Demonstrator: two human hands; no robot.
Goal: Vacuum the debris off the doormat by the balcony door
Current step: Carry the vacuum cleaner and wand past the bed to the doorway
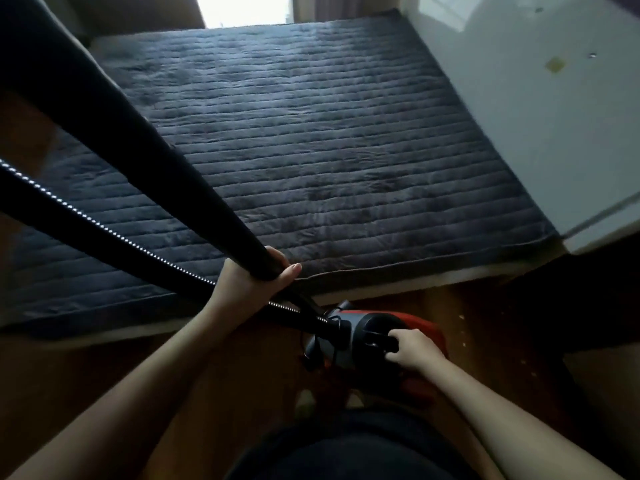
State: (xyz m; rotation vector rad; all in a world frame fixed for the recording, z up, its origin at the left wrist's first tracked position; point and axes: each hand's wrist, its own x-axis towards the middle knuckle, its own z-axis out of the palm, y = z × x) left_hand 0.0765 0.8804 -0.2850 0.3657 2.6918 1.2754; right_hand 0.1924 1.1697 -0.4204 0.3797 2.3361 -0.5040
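A large dark quilted mat (311,140) covers the floor ahead, reaching up to the bright balcony door (244,8). My left hand (251,278) grips the lower end of a thick black vacuum tube (138,140) that slants up to the left, out of view. A ribbed black hose (86,216) runs beneath it to the red and black vacuum body (363,341) on the floor. My right hand (414,351) grips the black handle on top of that body. The tube's nozzle end is hidden.
A white cabinet or wall (536,116) borders the mat on the right. Brown wooden floor (485,323) near the mat's front edge carries small light specks of debris. My dark clothing fills the bottom centre.
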